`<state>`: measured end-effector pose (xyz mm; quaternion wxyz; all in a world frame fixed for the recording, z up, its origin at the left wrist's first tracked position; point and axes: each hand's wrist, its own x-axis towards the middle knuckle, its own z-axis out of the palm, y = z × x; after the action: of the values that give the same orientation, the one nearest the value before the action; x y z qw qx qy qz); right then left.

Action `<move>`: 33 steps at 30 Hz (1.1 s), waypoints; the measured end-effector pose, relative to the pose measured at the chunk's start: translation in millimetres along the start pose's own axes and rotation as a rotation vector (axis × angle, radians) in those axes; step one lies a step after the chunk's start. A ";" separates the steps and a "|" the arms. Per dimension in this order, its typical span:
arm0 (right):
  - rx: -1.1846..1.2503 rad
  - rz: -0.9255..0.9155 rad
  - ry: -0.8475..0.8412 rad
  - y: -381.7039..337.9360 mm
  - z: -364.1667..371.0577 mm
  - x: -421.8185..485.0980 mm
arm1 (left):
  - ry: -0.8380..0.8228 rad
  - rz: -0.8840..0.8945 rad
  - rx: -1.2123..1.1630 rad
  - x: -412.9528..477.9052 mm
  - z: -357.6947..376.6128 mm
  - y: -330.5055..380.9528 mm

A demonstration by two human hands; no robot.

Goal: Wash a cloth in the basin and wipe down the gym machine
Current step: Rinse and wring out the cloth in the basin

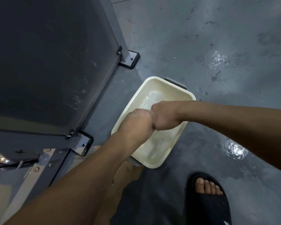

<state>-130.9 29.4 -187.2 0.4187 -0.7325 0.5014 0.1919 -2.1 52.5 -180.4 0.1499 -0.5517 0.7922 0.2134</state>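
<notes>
A cream plastic basin (pixel 152 81) stands on the floor with foamy water (pixel 152 99) in it. Both my hands are above it, fist against fist. My left hand (pixel 137 119) and my right hand (pixel 165 118) are curled tight around the cloth (pixel 153 125). Only a thin wet sliver of the cloth shows between the knuckles. The rest is hidden inside the fists. The gym machine's dark panel (pixel 47 62) rises at the left, close to the basin.
The machine's metal foot brackets (pixel 130 60) (pixel 83 144) are bolted to the grey floor beside the basin. Wet patches (pixel 234 150) shine on the floor at the right. My foot in a black slide sandal (pixel 208 197) is planted near the basin's front corner.
</notes>
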 end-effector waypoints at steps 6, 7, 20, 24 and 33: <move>0.078 -0.029 0.105 11.2 2.8 4.6 | -0.025 -0.005 -0.149 0.3 -2.7 -12.7; -0.047 -0.063 0.210 13.6 6.3 3.2 | -0.123 -0.020 -0.282 0.6 -6.2 -18.6; -0.579 -0.537 0.801 23.6 14.8 3.1 | -0.698 -0.241 -1.307 -7.6 -19.1 -37.2; -0.565 -0.641 0.902 16.7 12.0 2.0 | -0.722 -0.233 -1.359 -9.9 -17.1 -35.3; -0.586 -0.561 0.850 15.7 7.3 -3.3 | -0.711 -0.192 -1.053 -15.2 -15.7 -20.3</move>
<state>-145.4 34.8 -195.6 -0.0041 -0.9350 0.3384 -0.1060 22.2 50.8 -163.1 0.1307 -0.5154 0.4305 0.7293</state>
